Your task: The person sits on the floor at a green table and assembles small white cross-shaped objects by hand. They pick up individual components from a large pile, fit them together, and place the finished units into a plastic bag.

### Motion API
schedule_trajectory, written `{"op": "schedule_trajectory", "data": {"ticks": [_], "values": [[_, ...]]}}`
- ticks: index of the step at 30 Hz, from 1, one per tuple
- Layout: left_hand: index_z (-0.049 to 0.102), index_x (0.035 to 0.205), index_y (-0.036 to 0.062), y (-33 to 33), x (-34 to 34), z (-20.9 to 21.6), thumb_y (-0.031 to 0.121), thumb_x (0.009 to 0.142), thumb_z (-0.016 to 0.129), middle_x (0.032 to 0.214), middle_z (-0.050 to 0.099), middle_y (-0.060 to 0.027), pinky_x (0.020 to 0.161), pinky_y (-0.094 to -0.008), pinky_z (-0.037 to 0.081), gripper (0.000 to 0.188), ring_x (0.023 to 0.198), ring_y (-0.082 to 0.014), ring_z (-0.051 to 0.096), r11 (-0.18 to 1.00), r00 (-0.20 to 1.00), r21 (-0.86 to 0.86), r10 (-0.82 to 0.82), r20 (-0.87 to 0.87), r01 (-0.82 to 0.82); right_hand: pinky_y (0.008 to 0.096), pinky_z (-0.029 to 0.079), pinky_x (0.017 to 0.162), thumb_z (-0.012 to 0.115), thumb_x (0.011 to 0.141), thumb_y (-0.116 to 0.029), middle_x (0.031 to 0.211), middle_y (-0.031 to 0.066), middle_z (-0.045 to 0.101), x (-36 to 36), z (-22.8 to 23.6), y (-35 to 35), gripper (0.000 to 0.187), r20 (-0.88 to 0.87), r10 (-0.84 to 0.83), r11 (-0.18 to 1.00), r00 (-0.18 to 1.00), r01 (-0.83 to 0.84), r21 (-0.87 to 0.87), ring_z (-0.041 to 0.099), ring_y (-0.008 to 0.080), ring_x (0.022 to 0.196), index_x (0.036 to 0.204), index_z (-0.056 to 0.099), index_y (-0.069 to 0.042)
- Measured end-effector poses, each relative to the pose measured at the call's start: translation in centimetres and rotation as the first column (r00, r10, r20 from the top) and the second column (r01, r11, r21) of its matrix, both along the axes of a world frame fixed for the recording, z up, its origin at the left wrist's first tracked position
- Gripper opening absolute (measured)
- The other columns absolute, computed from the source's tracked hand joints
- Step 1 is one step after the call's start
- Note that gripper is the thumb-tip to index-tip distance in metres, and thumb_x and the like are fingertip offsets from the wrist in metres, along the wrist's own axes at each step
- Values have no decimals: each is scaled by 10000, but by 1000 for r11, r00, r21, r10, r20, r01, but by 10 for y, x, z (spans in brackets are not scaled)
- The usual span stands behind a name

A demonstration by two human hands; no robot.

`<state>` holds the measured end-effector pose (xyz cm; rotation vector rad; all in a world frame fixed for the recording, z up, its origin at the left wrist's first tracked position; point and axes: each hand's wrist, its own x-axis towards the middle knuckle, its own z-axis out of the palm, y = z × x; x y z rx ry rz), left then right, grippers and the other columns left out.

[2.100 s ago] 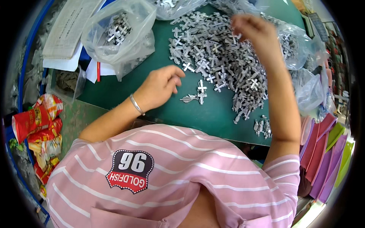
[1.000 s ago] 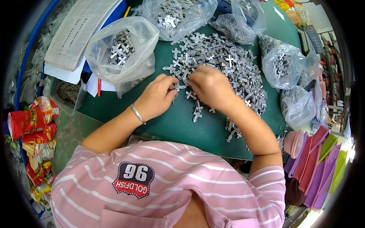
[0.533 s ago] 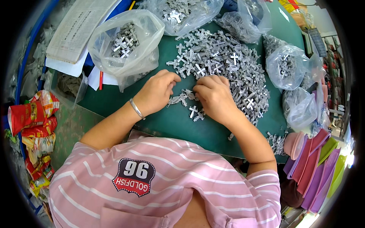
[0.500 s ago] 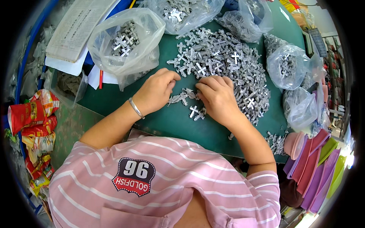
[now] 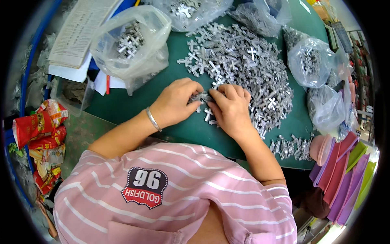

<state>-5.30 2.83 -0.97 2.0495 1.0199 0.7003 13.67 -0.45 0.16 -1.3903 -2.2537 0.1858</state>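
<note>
My left hand [image 5: 177, 101], with a silver bangle on its wrist, is closed round a small bunch of grey metal crosses [image 5: 200, 97] between thumb and fingers. Close beside it, my right hand [image 5: 232, 107] has curled fingers, the tips pinched at the right end of the same bunch; what exactly sits in them is partly hidden. Just below the fingertips, a few loose crosses lie on the green tabletop [image 5: 178, 136]. A large heap of silver-grey crosses [image 5: 252, 73] spreads behind and to the right of my right hand.
Clear plastic bags of crosses stand at the back left [image 5: 152, 46], the back, and the right [image 5: 310, 63]. A smaller pile of metal pieces [image 5: 290, 147] lies near the right front edge. Printed sheets [image 5: 83, 32] and a red pen [image 5: 107, 84] are at the far left; coloured bins [image 5: 339, 171] stand right.
My hands have come closer together, the left moving right. The bunch of crosses that lay on the table between them is now gathered in the fingers. The view has shifted slightly.
</note>
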Motion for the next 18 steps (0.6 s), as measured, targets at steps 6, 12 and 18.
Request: {"op": "schedule_trajectory", "data": {"ticks": [6,12,18], "values": [[574,934,29,-6,-12,-1,89,674,693,819,538,-91,682,-317,459,292,747,-232,563,999,999,23,26,-36,-25,363,353,747,674,644,-31,847,59,557,-2,6,4,182,-114,31,998,993,-38,-59,524,253,815,798,588,-80],[556,991,21,-9,-2,3,128,709,689,887,536,-108,683,-306,466,330,751,-218,564,996,995,74,49,91,-55,259,431,574,660,721,6,714,67,572,5,23,2,108,-474,-225,943,851,67,-327,557,179,625,797,589,-26],[563,971,27,-13,-5,15,92,737,661,858,539,-94,641,-305,460,262,709,-206,567,998,994,-32,53,92,-50,224,427,517,663,762,-61,686,32,598,66,95,86,107,-760,-399,910,513,119,-397,529,91,582,828,617,10]]}}
